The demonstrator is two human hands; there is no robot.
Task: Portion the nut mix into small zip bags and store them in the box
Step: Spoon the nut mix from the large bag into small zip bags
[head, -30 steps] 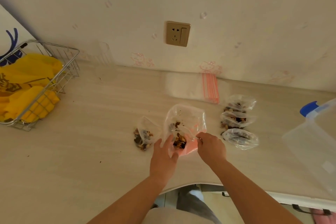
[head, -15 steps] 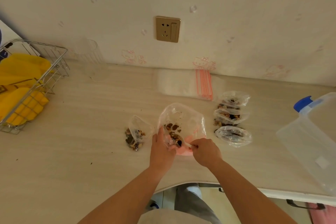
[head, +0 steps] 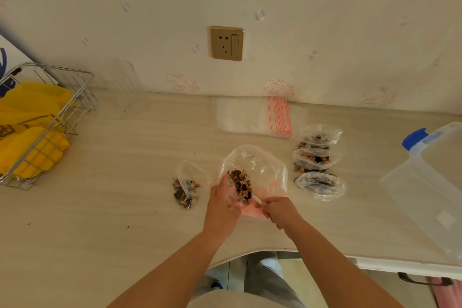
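Observation:
A large clear bag of nut mix [head: 260, 170] lies open at the middle of the counter. My left hand [head: 221, 207] grips its left edge. My right hand [head: 281, 211] pinches the handle of a small white spoon [head: 257, 200] whose bowl is down among the nuts. A small bag with nuts [head: 188, 186] lies to the left of my left hand. Three filled small bags [head: 317, 157] lie in a column to the right. A stack of empty zip bags [head: 255, 120] with red strips lies by the wall. The clear box [head: 430, 190] with a blue clip stands at the right.
A wire basket [head: 47, 120] holding yellow packets stands at the far left. A clear cup [head: 125, 82] stands by the wall. A wall socket [head: 226, 43] is above the counter. Crumbs dot the counter. The counter's front edge runs below my hands.
The spoon has dipped deeper into the nut bag and my right hand has drawn back a little. My left hand keeps its hold on the bag's edge.

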